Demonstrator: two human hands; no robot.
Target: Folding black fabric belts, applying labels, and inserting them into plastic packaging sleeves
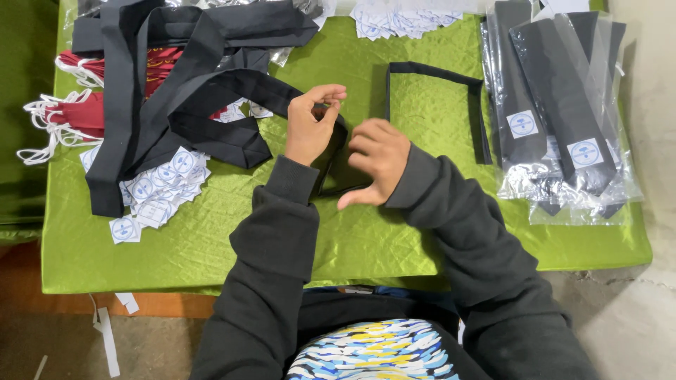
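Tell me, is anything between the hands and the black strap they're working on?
Nothing visible is. The left hand pinches the black strap directly at its fingertips, and the right hand rests beside it, over the strap's lower part on the green tablecloth.

Even, soft daylight; sharp focus throughout. Glare shines on the plastic sleeves at two o'clock, and a sheen on the green cloth. Shadows are faint.
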